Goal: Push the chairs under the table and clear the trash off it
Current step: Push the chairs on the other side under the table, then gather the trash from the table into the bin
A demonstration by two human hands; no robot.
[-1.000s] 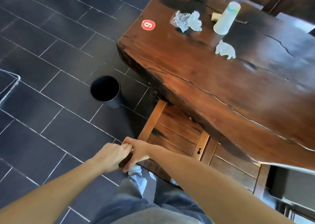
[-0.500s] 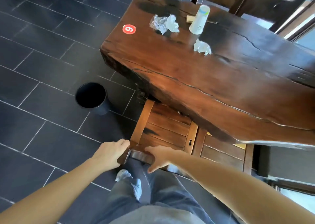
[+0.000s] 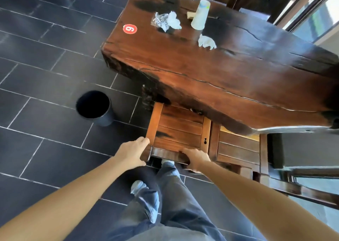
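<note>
Dark slab wood fills the head view: the bench (image 3: 211, 72) runs off the right edge, and its near lip hides the front half of the chair (image 3: 178, 130) tucked partly beneath it. A second chair (image 3: 238, 149) sits just beside, its back rail cut off toward the lower right. Left hand (image 3: 131, 153) is wrapped on the chair's left rear corner, fingers closed round the post; right hand (image 3: 197, 158) is clamped over the top back rail, fingertips curled out of sight behind it. So the chair lies directly ahead of both grips, seat slats between them and the bench. Up on the far end of the bench, well apart from the hands: crumpled plastic wrap (image 3: 166, 21), a white cup (image 3: 200, 15) standing upside down, a wadded tissue (image 3: 207, 42), and a small tan piece behind the cup, too hidden to identify. A red sticker (image 3: 130, 28) marks the corner. A black bin (image 3: 93, 106) stands on the tiled floor left of the chair.
</note>
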